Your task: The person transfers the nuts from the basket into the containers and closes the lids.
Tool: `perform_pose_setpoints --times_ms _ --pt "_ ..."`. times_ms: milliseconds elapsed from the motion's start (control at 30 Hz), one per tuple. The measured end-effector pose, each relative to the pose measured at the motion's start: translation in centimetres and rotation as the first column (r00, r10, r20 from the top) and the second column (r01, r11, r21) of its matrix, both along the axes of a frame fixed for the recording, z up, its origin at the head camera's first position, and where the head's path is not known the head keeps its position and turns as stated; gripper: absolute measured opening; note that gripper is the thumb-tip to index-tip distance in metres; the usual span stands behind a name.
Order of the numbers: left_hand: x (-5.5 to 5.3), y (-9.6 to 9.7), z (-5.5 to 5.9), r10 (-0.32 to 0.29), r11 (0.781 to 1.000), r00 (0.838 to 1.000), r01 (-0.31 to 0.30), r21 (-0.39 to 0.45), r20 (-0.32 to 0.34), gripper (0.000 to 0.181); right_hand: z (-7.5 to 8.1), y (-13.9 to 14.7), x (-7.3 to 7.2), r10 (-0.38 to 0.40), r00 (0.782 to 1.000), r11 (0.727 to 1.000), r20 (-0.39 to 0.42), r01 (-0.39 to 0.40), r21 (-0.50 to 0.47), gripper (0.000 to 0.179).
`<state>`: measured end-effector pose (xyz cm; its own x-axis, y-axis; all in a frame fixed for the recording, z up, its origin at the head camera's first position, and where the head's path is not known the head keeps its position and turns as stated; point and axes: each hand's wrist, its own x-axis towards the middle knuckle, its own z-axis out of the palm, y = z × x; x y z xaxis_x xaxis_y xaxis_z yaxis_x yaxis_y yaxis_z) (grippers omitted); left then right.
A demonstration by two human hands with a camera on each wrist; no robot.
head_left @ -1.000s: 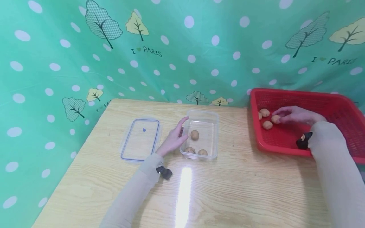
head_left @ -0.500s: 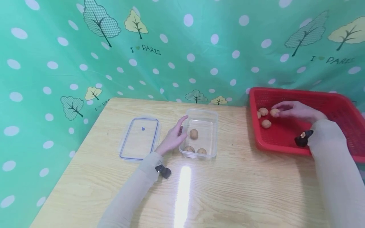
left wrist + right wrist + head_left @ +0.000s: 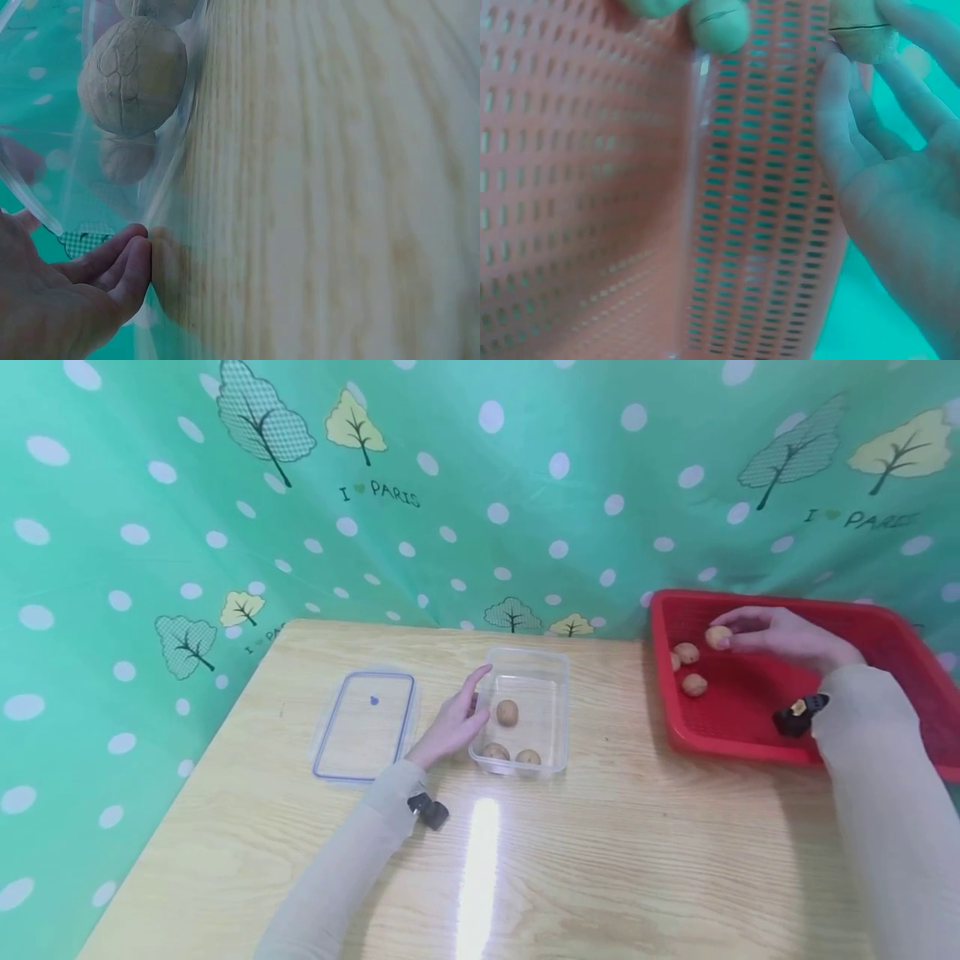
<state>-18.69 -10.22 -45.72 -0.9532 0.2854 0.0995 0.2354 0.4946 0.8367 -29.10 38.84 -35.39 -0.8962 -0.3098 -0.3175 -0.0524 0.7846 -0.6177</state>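
In the head view, my right hand [image 3: 787, 635] pinches a walnut [image 3: 718, 637] between thumb and fingertips, over the red plastic basket [image 3: 750, 753]. The seam of that held walnut [image 3: 862, 30] shows in the right wrist view. Several other walnuts [image 3: 694, 685] lie at the basket's left end. My left hand [image 3: 453, 722] rests against the left side of a clear plastic container [image 3: 557, 718], fingers fairly straight. Inside it are a walnut [image 3: 507, 713] in the middle and two by the near wall. From the left wrist, the fingertips [image 3: 139, 251] show beside the container's lower edge.
A clear lid [image 3: 365, 727] with a blue seal lies left of the container on the wooden table [image 3: 600, 860]. Behind the table hangs a green dotted curtain [image 3: 420, 527]. The basket's slotted wall [image 3: 765, 187] stands beside the right hand.
My right hand has lifted the pinched walnut up from beside the others, toward the basket's far wall. The left hand has stayed at the container; the head view has shifted slightly.
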Motion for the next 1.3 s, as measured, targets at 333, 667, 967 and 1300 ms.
perform_pose_setpoints --times_ms 333,667,967,1300 --pt "0.0 0.2 0.0 0.0 1.0 1.0 0.0 -0.007 0.029 0.063 2.6 -1.5 1.0 0.026 0.998 1.0 -0.048 -0.027 -0.014 0.065" --pt "-0.1 0.2 0.1 -0.002 1.0 0.998 0.003 -0.021 0.07 0.062 4.6 -3.6 1.9 0.034 0.998 0.999 -0.052 -0.036 -0.041 0.061" --pt "-0.1 0.0 0.3 -0.015 1.0 0.995 0.015 0.001 0.097 0.063 4.8 -6.3 2.7 0.075 0.992 0.989 -0.103 -0.087 -0.12 0.048" --pt "-0.1 0.2 0.2 -0.036 0.999 0.995 0.035 0.016 0.094 0.064 4.9 -7.9 3.3 0.077 0.996 0.979 -0.047 -0.084 -0.183 0.045"
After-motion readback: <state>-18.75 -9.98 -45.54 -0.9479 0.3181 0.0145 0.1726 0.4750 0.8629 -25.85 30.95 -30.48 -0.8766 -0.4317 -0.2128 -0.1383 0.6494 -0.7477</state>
